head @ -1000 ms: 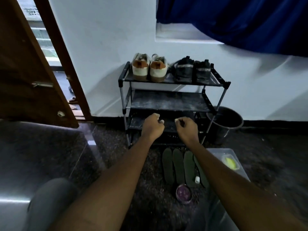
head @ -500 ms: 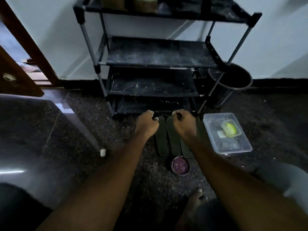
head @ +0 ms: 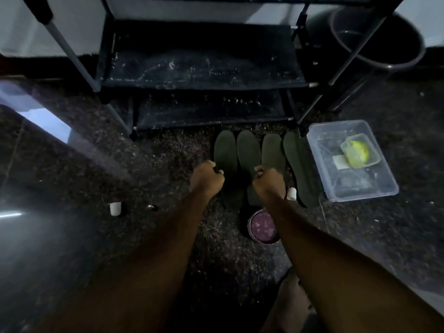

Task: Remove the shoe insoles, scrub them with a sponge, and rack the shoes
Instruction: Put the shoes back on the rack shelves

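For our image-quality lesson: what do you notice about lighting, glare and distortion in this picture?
Head view: dim, so the four dark green flat insoles barely stand out; head view: pale glare streaks the polished dark stone floor at left; head view: the black metal shoe rack has legs splaying outward, wide-angle distortion.

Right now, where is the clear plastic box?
In the head view the clear plastic box sits on the floor at right, beside the rightmost insole, in front of the shoe rack's right leg.
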